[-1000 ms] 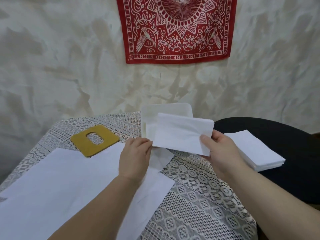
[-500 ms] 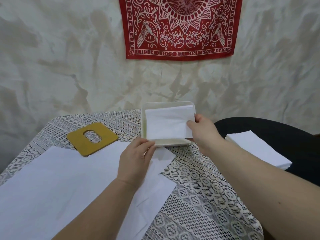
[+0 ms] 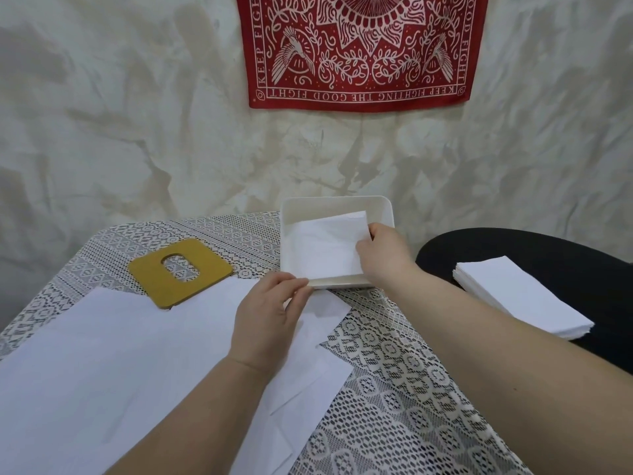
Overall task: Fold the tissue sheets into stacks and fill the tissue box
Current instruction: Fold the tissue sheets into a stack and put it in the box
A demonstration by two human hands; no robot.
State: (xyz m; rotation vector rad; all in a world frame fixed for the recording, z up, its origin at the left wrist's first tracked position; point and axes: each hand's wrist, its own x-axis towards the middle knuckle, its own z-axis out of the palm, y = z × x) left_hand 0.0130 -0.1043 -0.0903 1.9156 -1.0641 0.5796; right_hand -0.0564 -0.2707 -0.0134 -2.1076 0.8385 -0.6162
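Observation:
A white open tissue box stands at the far middle of the lace-covered table. My right hand pinches the right edge of a folded tissue that lies inside the box. At the box's near left corner my left hand rests on loose white tissue sheets spread over the left of the table, its fingertips touching the box's front rim. A stack of folded tissues sits on a black stool at the right.
A mustard-yellow box lid with an oval slot lies left of the box. The black round stool stands beside the table's right edge. A red patterned bandana hangs on the draped cloth wall behind.
My right hand carried the folded tissue from above the table forward and down into the box. My left hand let go of the tissue and settled by the box's front corner.

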